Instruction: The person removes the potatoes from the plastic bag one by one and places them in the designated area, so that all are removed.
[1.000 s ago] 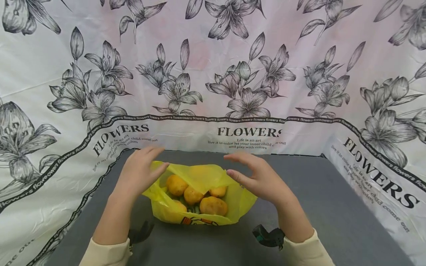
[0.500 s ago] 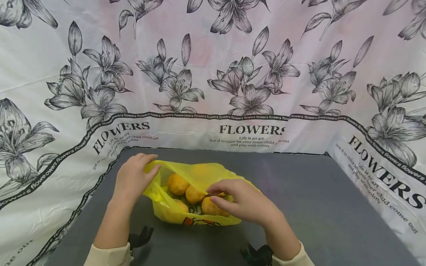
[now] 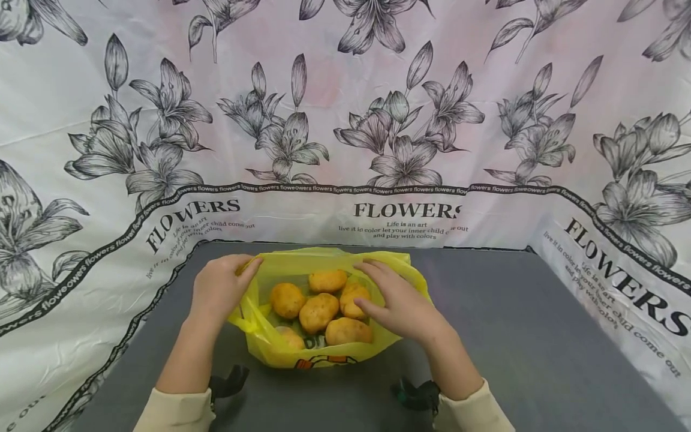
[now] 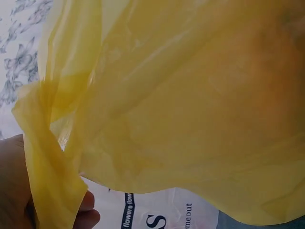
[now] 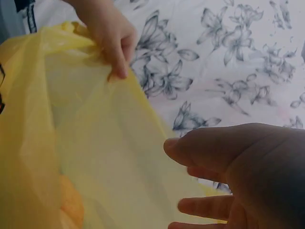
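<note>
A yellow plastic bag (image 3: pixel 281 355) sits on the grey table with its mouth spread wide. Several potatoes (image 3: pixel 318 313) lie inside it, some touching each other. My left hand (image 3: pixel 218 288) pinches the bag's rim at the left; the left wrist view shows a fold of yellow plastic (image 4: pixel 50 162) between thumb and fingers. Over the bag's right side is my right hand (image 3: pixel 405 303), its thumb and fingers apart and nothing between them. In the right wrist view one potato (image 5: pixel 71 202) shows partly behind the plastic, and my right fingers lie near the far bag wall.
The grey table (image 3: pixel 502 318) reaches out on both sides of the bag. A white cloth (image 3: pixel 302 219) printed with flowers and lettering hangs behind and along the sides. Dark straps (image 3: pixel 229 382) sit at both wrists.
The bag's back edge, which sagged over the potatoes, now stands raised and more potatoes show. My left hand took the left rim. My right hand moved inward to the bag, then slightly up.
</note>
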Available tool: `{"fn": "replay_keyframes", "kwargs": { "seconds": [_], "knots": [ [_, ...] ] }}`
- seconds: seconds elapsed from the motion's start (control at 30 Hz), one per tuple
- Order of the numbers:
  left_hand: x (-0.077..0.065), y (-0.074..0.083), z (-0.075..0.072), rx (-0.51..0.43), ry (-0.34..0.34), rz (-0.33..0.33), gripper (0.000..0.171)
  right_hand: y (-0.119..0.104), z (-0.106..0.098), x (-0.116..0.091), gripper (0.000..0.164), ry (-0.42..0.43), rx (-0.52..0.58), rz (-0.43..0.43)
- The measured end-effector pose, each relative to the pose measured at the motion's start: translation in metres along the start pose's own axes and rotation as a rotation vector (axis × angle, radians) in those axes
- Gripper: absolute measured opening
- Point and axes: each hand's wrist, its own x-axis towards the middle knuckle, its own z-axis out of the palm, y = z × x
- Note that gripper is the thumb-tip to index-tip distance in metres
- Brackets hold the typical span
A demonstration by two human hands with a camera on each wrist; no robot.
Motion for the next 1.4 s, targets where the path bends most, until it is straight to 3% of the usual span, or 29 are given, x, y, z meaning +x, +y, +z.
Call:
{"fn": "replay_keyframes", "kwargs": {
  "seconds": [0.2, 0.3, 0.4, 0.5, 0.6, 0.87, 1.1, 1.23, 1.4],
  "knots": [
    [-0.003, -0.006, 0.005, -0.031, 0.011, -0.067, 0.034, 0.016, 0.009, 0.007, 0.081, 0.025, 0.108, 0.075],
    [-0.002, -0.007, 0.008, -0.04, 0.049, -0.069, 0.032, 0.026, 0.015, 0.013, 0.07, 0.068, 0.161, 0.076],
    [0.0, -0.007, 0.01, -0.049, 0.102, -0.048, 0.03, 0.033, 0.018, 0.017, 0.046, 0.087, 0.114, 0.059],
    [0.0, -0.004, 0.011, -0.064, 0.124, -0.025, 0.031, 0.032, 0.02, 0.017, 0.026, 0.039, 0.014, 0.033],
    [0.0, 0.0, 0.01, -0.079, 0.126, -0.009, 0.031, 0.023, 0.02, 0.015, 0.018, -0.042, -0.038, 0.024],
    [0.002, 0.007, 0.005, -0.075, 0.11, -0.024, 0.031, 0.012, 0.026, 0.008, 0.033, -0.173, -0.088, 0.202],
    [0.003, 0.002, 0.009, -0.076, 0.095, -0.045, 0.033, 0.019, 0.031, 0.005, 0.037, -0.245, -0.092, 0.232],
    [0.003, -0.001, 0.007, -0.12, 0.023, -0.096, 0.036, 0.024, 0.039, 0.006, 0.04, -0.275, -0.08, 0.257],
    [0.007, -0.008, -0.005, -0.324, -0.191, -0.193, 0.049, 0.029, 0.044, 0.007, 0.036, -0.312, -0.055, 0.261]
  ]
}}
